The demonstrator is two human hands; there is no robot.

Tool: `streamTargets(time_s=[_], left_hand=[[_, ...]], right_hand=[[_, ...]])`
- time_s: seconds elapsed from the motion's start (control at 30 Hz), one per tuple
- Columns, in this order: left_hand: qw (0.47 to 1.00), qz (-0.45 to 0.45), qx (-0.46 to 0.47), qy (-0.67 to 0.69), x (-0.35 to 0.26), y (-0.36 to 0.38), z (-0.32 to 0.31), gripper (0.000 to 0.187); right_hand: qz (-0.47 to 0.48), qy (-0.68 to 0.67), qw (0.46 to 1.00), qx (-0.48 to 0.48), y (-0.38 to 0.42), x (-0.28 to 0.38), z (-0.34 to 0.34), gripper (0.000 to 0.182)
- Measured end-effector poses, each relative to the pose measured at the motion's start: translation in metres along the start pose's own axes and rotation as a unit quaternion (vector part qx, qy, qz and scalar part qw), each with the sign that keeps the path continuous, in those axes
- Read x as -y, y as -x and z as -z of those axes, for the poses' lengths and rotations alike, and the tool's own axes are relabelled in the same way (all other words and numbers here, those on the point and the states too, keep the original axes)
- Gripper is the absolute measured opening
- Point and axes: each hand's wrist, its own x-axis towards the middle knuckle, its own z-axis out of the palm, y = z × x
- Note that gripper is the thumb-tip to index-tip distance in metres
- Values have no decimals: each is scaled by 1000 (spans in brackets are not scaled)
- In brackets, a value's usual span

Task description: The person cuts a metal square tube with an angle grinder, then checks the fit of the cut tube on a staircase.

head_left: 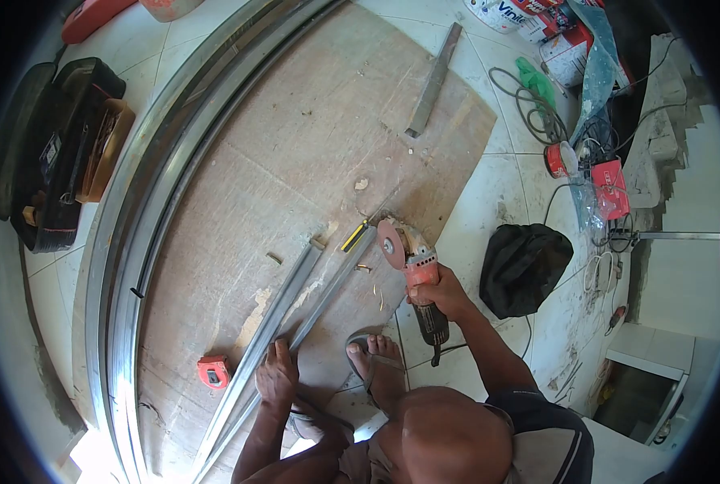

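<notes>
My right hand [443, 295] grips a red and black angle grinder [421, 276] by its body, thumb across it. The grinder's reddish disc [391, 243] is upright beside the far end of a thin metal profile [333, 284]. My left hand [278, 377] is closed over a grey metal channel [273, 324] lying alongside that profile, fingertips at its edge. A yellow and black slim tool [354, 235] lies near the profile's end. To the left of my left hand rests a red tape measure [213, 372].
Long metal profiles [126, 323] run down the left side of the wooden board [295, 169]. A short metal piece [434, 81] lies at the back. An open tool bag [57, 161] stands far left. Black cloth [526, 270], cables [529, 101] and paint cans [566, 58] are on the right.
</notes>
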Motion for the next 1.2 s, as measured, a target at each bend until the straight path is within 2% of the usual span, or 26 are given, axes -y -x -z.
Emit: streamTargets(time_s=[0.23,0.57,0.73,0.87,0.97,1.03,1.2], left_hand=[[1000,16,21,1,2,1,-2,23],[1000,-4,7,7,1,-1,1,27],[1000,-5,-3,18,1,-1,1,29],[999,9,24,22,2,-1,3,30],[1000,5,15,24,2,-1,4,30],[1000,-5,-4,30,2,-1,3,30],[999,2,13,33,2,-1,7,30]], right_hand=[[1,12,1000,4,-2,3,1,47],[-16,39,999,15,-9,13,5,44],[10,75,997,13,-10,15,7,46],[42,87,995,28,-11,19,4,47],[14,17,1000,18,-11,26,-2,46],[23,95,995,0,-15,26,2,45],[30,103,994,26,-24,28,7,44]])
